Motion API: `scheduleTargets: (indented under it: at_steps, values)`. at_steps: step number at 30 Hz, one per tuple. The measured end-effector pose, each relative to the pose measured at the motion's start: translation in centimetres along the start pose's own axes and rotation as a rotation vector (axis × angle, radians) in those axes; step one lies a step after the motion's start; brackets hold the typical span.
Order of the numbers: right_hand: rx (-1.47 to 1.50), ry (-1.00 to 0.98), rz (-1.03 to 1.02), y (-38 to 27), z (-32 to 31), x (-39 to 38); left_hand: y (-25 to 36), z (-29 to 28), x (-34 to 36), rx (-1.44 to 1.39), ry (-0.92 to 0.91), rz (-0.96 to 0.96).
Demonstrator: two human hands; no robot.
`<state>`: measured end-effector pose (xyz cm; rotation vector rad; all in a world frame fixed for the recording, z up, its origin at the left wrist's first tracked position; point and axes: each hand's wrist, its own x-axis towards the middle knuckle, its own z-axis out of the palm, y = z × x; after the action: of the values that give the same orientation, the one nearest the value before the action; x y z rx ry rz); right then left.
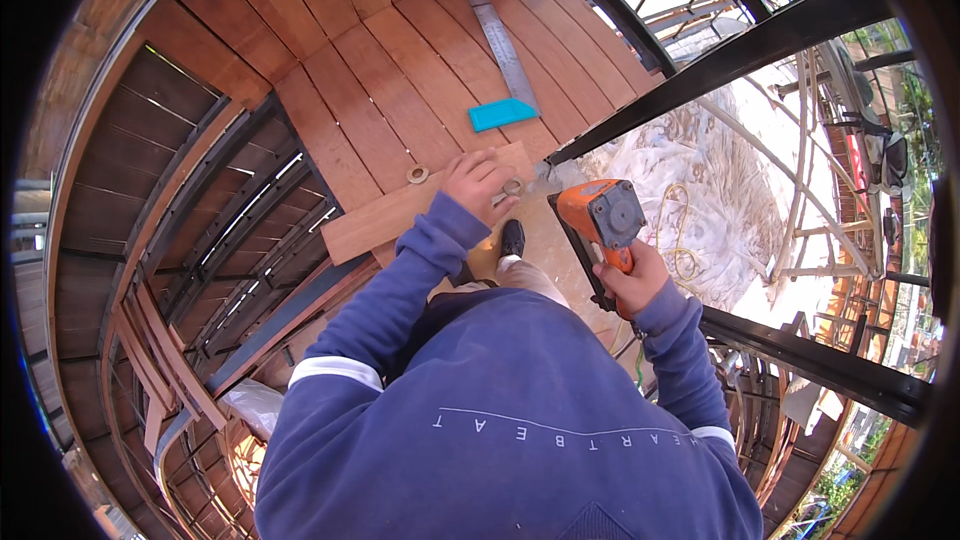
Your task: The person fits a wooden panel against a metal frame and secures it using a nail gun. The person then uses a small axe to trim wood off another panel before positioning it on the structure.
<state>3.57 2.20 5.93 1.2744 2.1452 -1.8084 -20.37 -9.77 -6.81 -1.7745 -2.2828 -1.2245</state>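
Observation:
My right hand (634,280) is closed round the grip of an orange and black nail gun (598,215), held in the air right of the planks. The gun's nose is hard to make out. My left hand (478,183) rests on a loose wooden plank (372,226) lying across the ends of the fixed boards. Between its thumb and fingers sits a small round ring (513,186), partly covered. A second small ring (417,174) lies on the wood left of that hand. Beyond is a square with a turquoise handle (503,114) and a metal blade (500,40).
Brown wooden boards (345,105) form the surface ahead. A black metal beam (730,60) runs along the right, with crumpled pale sheeting (710,160) and a yellow cord (677,230) below it. Dark slatted framing (250,200) curves on the left. My shoe (513,237) stands beneath the plank.

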Motion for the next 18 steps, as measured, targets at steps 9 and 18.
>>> scheduleTargets:
  at_steps: [9,18]
  values:
    - [-0.065,-0.084,-0.005,-2.3,0.5,1.8,-0.2,-0.3,0.0,-0.096,0.008,-0.031]
    - [-0.051,-0.13,-0.012,-3.4,1.2,3.3,-0.6,-0.4,0.1,-0.154,-0.007,-0.048]
